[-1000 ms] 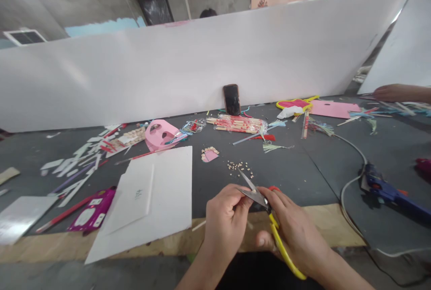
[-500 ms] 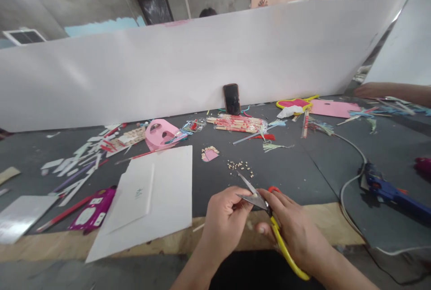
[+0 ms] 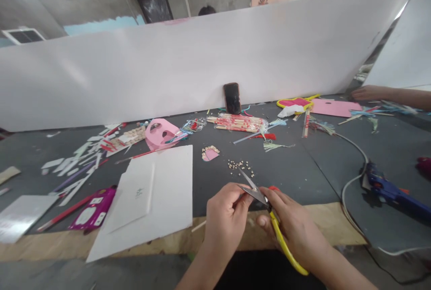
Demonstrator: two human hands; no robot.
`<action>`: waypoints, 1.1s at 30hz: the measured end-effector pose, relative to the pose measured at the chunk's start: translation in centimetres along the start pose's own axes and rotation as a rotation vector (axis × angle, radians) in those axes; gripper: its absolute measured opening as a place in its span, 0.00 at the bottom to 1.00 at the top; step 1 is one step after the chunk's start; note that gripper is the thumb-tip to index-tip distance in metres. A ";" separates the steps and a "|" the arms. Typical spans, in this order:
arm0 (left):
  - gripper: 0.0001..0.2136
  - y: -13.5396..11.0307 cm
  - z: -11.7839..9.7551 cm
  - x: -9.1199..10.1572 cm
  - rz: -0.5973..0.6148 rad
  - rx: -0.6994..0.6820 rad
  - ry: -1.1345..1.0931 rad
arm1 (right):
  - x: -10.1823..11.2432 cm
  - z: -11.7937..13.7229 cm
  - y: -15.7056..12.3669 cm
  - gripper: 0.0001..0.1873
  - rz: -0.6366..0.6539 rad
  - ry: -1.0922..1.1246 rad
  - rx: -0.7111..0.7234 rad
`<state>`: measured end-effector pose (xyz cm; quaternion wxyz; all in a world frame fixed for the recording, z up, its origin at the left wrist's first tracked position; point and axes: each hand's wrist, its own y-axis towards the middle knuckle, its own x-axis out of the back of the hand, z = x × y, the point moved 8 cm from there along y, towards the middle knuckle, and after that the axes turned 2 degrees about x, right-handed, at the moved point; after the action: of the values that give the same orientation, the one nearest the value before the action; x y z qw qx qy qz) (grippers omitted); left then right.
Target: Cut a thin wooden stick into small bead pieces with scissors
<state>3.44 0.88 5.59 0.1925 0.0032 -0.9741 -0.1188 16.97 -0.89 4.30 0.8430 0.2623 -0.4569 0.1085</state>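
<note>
My left hand is closed in a pinch, its fingertips beside the scissor blades. A thin pale wooden stick shows its end on the near side of this hand; the rest is hidden by the fingers. My right hand grips yellow-handled scissors, their metal blades parted and pointing away to the left, the lower blade against my left fingertips. Just beyond the blade tips lie several small wooden bits. A small pink piece edged with such bits rests to their left.
White sheets and a purple pouch lie left. A blue glue gun with its cord is at right. Packaged sticks and a phone stand before the white partition. Another person's arm reaches in far right.
The scissor blades have tilted slightly, and the gap between them looks narrower. Both hands stay nearly in place. The other person's hand at far right has shifted slightly.
</note>
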 end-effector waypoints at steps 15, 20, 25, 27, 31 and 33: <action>0.07 0.1 0.5 -0.3 0.109 0.084 -0.056 | -0.6 0.4 0.0 0.34 0.087 -0.040 0.074; 0.07 0.2 0.8 -0.5 0.145 0.116 -0.109 | -0.7 0.3 0.1 0.21 0.064 0.003 0.055; 0.07 0.0 0.8 -0.5 0.094 0.089 -0.084 | -1.2 -0.2 0.2 0.15 0.101 0.009 -0.013; 0.06 -0.1 0.7 -0.5 0.063 0.055 -0.050 | -1.2 -0.4 0.2 0.15 0.103 0.012 -0.036; 0.05 -0.1 -0.1 -0.1 -0.026 -0.073 -0.004 | -0.9 -0.3 0.1 0.16 0.071 0.016 -0.029; 0.06 -0.2 -0.5 0.1 -0.056 -0.126 -0.005 | -0.7 -0.1 0.0 0.19 0.054 0.008 -0.010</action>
<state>3.48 0.59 6.03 0.1864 0.0178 -0.9647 -0.1854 16.66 -0.76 3.64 0.8428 0.2454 -0.4611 0.1300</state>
